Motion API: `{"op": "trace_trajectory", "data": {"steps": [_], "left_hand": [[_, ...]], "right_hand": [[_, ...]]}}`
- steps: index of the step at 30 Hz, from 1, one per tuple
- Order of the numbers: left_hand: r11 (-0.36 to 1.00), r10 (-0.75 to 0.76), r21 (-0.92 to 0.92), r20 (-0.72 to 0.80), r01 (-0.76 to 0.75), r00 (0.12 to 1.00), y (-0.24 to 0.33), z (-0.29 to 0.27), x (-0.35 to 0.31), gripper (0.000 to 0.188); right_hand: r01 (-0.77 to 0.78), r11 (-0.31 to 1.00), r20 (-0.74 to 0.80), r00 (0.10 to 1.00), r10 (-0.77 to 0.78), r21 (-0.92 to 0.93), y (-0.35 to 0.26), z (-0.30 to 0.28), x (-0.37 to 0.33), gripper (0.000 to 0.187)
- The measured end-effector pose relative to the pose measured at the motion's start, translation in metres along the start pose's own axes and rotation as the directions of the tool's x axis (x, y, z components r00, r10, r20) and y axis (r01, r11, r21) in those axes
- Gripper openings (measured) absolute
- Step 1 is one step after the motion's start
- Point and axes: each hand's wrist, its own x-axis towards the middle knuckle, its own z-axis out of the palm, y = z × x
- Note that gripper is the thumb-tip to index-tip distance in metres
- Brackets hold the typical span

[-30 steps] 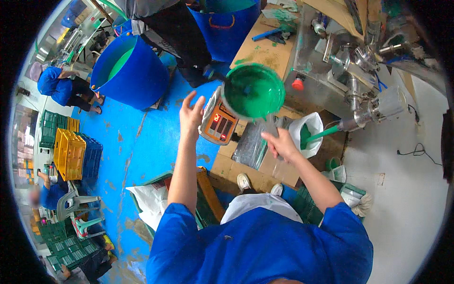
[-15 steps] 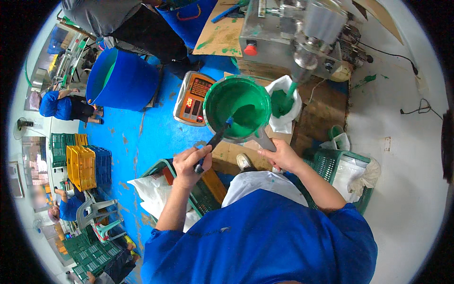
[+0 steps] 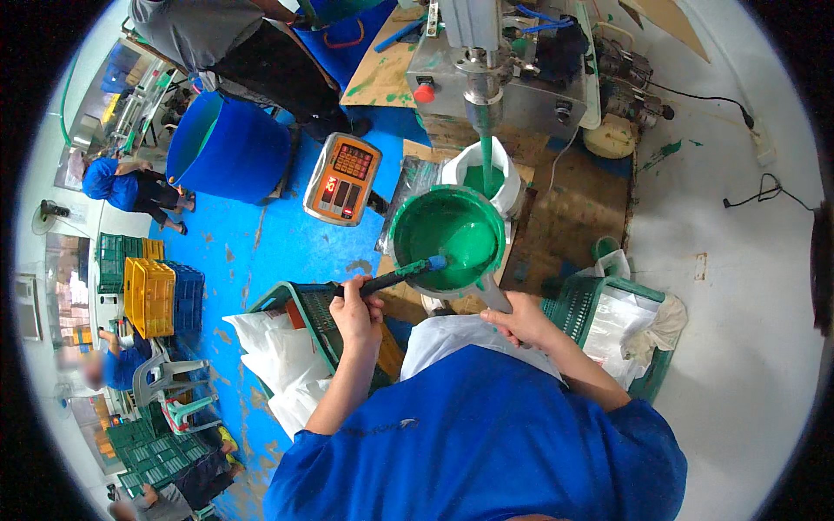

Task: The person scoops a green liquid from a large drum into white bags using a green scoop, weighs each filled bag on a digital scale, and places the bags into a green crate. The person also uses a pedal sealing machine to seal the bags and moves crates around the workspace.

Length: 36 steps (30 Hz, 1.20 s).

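My right hand (image 3: 519, 319) is closed round the grey handle of a large dipper (image 3: 500, 230), held level in front of my apron. Green paste-like liquid (image 3: 469, 247) lies inside it and coats its wall. In my left hand (image 3: 356, 317) is a dark stick-like tool (image 3: 391, 280) with a blue tip, which reaches over the rim into the green liquid. Just beyond the dipper, a white bag-lined container (image 3: 512, 193) holds more of the green liquid. A green stream (image 3: 486, 156) runs into it from a metal nozzle (image 3: 484, 100). The dipper hides part of the container's near side.
An orange-faced digital scale (image 3: 340, 184) lies left of the dipper. Green crates (image 3: 326, 334) with white sacks (image 3: 278, 352) flank me. A metal machine (image 3: 530, 113) stands ahead, a blue tub (image 3: 228, 148) at far left. Another person (image 3: 269, 65) stands near it; others sit farther off.
The dipper has come back toward me, away from the white container. The tool, earlier steep at the dipper's near rim, now lies flatter, its tip farther right in the liquid.
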Motion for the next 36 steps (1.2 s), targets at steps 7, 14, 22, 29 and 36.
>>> {"op": "trace_trajectory", "data": {"steps": [7,14,22,29,36], "left_hand": [[0.719,0.490,0.284,0.441,-0.634,0.752,-0.009,0.002,-0.025,0.010],[0.907,0.131,0.352,0.283,-0.230,0.950,-0.029,0.007,-0.048,0.012],[0.997,0.057,0.056,0.017,-0.058,0.998,-0.026,0.014,-0.036,0.014],[0.998,0.057,0.031,0.057,-0.059,0.997,-0.008,0.018,-0.026,0.018],[0.992,0.125,-0.001,0.063,-0.125,0.990,0.023,0.042,-0.004,0.018]], "right_hand": [[-0.027,0.997,0.054,0.998,0.023,0.070,0.019,-0.011,-0.020,0.030],[-0.009,0.998,0.009,1.000,0.008,0.068,0.026,-0.015,-0.027,0.029],[-0.054,0.995,-0.006,0.999,0.054,0.086,0.034,-0.016,-0.024,0.025],[0.047,0.995,-0.006,0.999,-0.047,0.091,0.019,-0.016,-0.017,0.024],[0.099,0.989,-0.098,0.991,-0.088,0.110,-0.003,-0.016,-0.012,0.021]]}}
